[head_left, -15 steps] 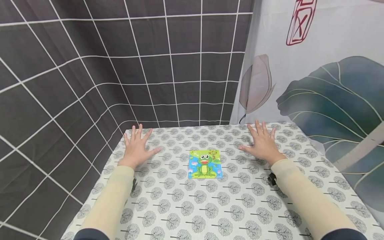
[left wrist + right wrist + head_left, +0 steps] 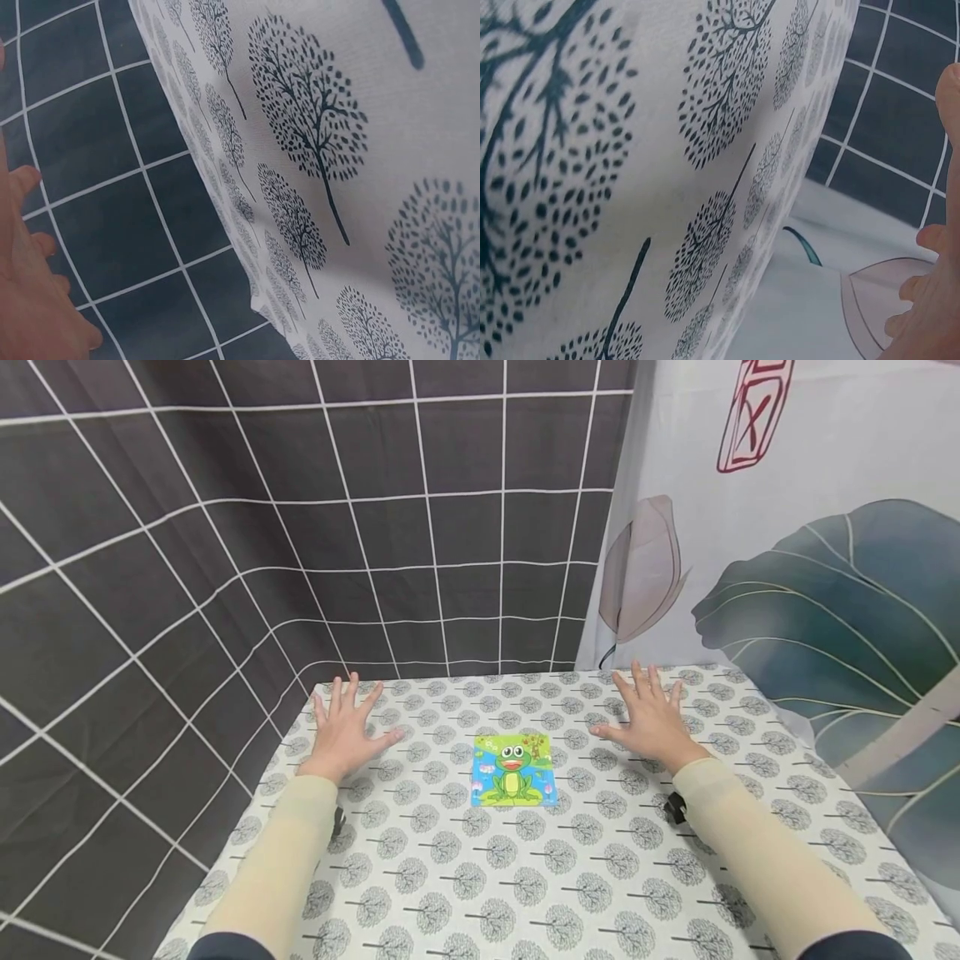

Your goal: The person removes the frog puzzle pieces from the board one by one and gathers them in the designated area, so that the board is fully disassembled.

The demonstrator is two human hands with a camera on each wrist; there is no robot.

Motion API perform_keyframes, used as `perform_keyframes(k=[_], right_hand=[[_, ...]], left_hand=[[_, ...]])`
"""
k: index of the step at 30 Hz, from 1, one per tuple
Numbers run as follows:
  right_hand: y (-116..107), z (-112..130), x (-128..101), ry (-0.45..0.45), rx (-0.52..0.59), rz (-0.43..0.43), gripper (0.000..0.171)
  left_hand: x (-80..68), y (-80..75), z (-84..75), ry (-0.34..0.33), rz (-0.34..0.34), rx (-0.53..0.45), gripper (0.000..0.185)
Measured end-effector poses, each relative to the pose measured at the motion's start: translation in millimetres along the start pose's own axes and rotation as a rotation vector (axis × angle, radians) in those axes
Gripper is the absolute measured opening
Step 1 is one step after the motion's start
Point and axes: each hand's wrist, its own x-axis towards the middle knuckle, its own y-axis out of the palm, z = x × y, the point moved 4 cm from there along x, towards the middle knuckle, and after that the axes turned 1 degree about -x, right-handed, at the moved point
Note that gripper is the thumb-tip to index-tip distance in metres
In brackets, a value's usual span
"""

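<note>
A square frog picture puzzle [image 2: 512,770], green and blue, lies flat on the patterned tablecloth in the head view. To its left my left hand [image 2: 345,735] is held over the cloth with fingers spread and nothing in it. On the other side my right hand [image 2: 651,718] has its fingers fanned out too, thumb toward the puzzle, holding nothing. Both hands are apart from the puzzle. The left wrist view catches part of the left hand [image 2: 37,292] at its edge; the right wrist view catches part of the right hand [image 2: 930,300].
The table [image 2: 465,902] wears a white cloth printed with grey trees. A dark gridded curtain [image 2: 390,543] hangs behind and to the left. At the right is a pale curtain [image 2: 690,527] with large leaf and petal prints.
My right hand has shifted slightly to the left, toward the puzzle. The left hand has barely moved, and the puzzle lies in the same place.
</note>
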Motion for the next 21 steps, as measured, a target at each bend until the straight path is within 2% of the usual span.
perform_keyframes(k=[8,16,21], right_hand=[[0,9,1,0.000,0.028,0.029,0.119],[5,22,1,-0.010,0.063,0.042,0.107],[9,29,2,-0.014,0.088,0.050,0.107]], left_hand=[[0.4,0.5,-1.8,-0.006,0.018,-0.030,0.100],[-1.1,1.0,-5.9,0.000,0.022,-0.072,0.098],[-2.3,2.4,-10.6,0.013,0.019,-0.104,0.093]])
